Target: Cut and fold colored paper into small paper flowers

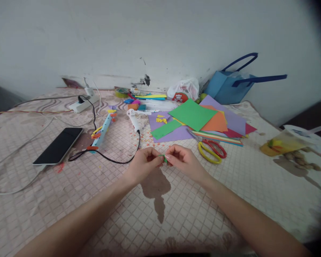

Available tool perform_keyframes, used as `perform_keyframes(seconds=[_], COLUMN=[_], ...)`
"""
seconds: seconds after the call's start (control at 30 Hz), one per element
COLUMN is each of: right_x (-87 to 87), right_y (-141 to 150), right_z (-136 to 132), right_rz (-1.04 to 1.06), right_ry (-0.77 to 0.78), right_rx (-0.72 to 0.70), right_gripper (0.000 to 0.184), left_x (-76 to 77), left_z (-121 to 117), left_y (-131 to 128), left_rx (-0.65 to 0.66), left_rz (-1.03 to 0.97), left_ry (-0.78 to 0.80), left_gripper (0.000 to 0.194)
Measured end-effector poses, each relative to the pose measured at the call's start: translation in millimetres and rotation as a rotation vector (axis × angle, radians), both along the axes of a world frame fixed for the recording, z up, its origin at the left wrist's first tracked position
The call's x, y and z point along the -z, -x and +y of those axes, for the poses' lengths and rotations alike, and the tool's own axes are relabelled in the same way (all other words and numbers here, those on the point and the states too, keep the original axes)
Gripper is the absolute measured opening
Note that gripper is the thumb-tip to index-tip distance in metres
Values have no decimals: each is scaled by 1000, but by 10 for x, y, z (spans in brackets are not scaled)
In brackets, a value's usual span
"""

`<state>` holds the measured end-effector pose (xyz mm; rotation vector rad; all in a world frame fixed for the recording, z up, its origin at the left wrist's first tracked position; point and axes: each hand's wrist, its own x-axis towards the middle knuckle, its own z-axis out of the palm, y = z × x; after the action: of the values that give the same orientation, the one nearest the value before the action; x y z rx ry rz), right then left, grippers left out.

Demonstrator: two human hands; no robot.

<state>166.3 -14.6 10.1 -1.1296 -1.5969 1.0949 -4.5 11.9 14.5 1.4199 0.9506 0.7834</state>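
Nearest, above the bench (192, 210), the left hand (146, 162) and the right hand (186, 160) meet; the grip of each is a pinch of thumb and finger on one small green piece (165, 159), which is between them. Its exact shape is partly hidden. I judge that this piece is not yet finished: it is joined to nothing that I can see. A little farther, scissors (200, 147) lie at rest. At left, a light blue strip (103, 132) already bears orange and yellow parts. Beyond, near a white glue gun (134, 120), small yellow pieces (162, 120) lie loose, seemingly unused, and a large green sheet (192, 114) looks mostly whole.
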Motion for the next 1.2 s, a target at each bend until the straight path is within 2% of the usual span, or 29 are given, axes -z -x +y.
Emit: perform_keyframes(seconds=[0.27, 0.43, 0.6, 0.8, 0.97, 1.1, 1.2], right_x=[-5, -20, -27, -16, 2, 15, 22], right_y=[-25, -8, 18, 19, 29, 29, 19], right_z=[10, -3, -14, -5, -2, 5, 15], right_rz=[-91, -83, -39, 5, 31, 36, 34], right_ry=[-51, -45, -15, 21, 44, 61, 69], right_rx=[8, 13, 14, 42, 47, 52, 43], right_gripper=[11, 12, 14, 15, 17, 18, 20], left_x=[56, 95, 83, 108, 164, 153, 116], left_z=[16, 21, 19, 30, 11, 28, 50], left_y=[4, 0, 8, 13, -3, 9, 17], left_rx=[37, 146, 141, 216, 172, 215, 172], left_rz=[16, -12, -3, -8, 11, 29, 1], left_ry=[-34, 21, -20, 72, -12, 21, 52], left_gripper=[17, 20, 19, 23, 20, 23, 25])
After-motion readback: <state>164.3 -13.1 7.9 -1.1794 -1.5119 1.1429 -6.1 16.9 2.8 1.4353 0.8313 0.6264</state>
